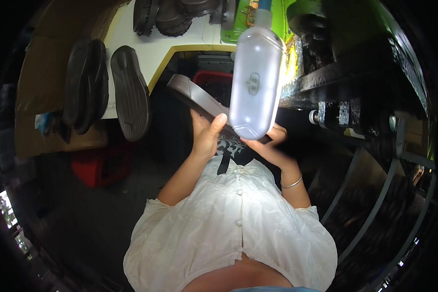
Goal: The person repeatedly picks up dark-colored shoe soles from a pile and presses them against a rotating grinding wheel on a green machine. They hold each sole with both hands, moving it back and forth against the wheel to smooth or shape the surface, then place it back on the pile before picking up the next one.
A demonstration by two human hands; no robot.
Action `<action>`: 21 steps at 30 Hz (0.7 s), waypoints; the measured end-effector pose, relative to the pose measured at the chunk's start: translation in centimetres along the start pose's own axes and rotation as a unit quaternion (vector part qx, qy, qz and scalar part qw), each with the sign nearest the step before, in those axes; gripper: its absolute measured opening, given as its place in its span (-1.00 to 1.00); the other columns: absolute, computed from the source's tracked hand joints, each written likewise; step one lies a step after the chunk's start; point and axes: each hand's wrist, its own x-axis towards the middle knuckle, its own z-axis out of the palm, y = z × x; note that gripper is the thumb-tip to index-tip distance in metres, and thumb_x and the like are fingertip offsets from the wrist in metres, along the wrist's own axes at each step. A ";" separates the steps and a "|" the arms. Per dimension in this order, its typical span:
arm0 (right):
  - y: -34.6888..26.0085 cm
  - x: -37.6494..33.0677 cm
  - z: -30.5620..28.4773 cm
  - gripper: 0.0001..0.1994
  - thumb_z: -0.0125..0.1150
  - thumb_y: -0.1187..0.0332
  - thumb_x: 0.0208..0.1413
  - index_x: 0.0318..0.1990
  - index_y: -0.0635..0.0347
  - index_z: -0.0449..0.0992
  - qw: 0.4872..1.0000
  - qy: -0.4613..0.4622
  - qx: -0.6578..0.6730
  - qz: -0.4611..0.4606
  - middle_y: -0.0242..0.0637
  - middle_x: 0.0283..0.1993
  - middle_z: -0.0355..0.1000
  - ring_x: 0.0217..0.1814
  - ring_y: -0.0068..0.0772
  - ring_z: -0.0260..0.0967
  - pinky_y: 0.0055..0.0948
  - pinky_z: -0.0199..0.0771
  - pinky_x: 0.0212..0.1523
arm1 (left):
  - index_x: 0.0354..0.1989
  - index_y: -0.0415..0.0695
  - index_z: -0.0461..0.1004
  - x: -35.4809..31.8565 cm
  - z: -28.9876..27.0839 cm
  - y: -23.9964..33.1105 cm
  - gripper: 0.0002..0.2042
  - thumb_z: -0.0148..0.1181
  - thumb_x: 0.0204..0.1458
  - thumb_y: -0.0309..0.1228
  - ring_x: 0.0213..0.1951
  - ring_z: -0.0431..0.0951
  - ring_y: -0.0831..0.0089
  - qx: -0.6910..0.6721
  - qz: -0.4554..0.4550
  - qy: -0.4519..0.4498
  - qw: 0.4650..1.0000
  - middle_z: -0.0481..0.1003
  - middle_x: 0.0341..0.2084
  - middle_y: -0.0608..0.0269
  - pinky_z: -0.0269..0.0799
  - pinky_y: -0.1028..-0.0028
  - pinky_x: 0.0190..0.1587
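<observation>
Both my hands hold one dark grey-brown shoe sole [194, 95], tilted with its far end up to the left. My left hand [207, 130] grips its middle, thumb along the near side. Around the near right end my right hand [271, 149] is closed, a bangle on its wrist. A pale, oblong translucent cover [256, 82], which looks like part of a lamp, hangs in front and hides much of the sole and some right-hand fingers. On the table's left part lies another sole [131, 92], beside a pair of dark soles [86, 85] standing together.
The white table [153, 51] has a yellow-edged cutout before me. More dark soles [173, 17] lie at its back. A green machine part [236, 24] and dark metal machinery [321, 78] stand at right. A red stool or crate [95, 168] is low on the left, slatted racks [374, 204] at right.
</observation>
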 end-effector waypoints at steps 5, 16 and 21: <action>0.7 -1.1 1.1 -0.77 0.26 0.50 -0.14 -0.24 0.32 0.50 0.983 0.004 0.131 0.130 -0.23 -0.31 0.44 -0.34 -0.55 0.37 -0.63 0.39 -0.31 | 0.05 -0.19 -0.09 -0.6 1.1 1.4 -0.31 0.22 -0.21 -0.43 -0.11 0.25 0.46 0.099 0.109 0.038 0.988 0.20 -0.18 0.18 0.20 0.41 -0.01; 0.8 -2.0 3.7 -0.24 0.42 0.39 -0.28 0.12 0.33 0.12 0.968 -0.087 0.225 0.067 -0.17 -0.01 0.28 -0.08 -0.42 0.32 -0.45 0.33 -0.06 | 0.13 -0.14 0.04 -0.5 -2.8 10.6 -0.32 0.27 -0.13 -0.25 -0.08 0.32 0.47 0.063 0.263 0.090 0.959 0.28 -0.11 0.33 0.26 0.45 -0.05; 3.0 -1.8 3.5 -0.72 0.16 0.54 -0.07 -0.15 0.38 0.37 0.932 0.043 0.335 0.128 -0.32 -0.24 0.41 -0.22 -0.58 0.33 -0.59 0.30 -0.15 | 0.20 -0.06 -0.03 -1.6 -1.7 11.0 -0.14 0.38 -0.29 -0.22 0.07 0.17 0.34 0.188 0.352 0.079 0.914 0.12 0.03 0.25 0.04 0.32 0.13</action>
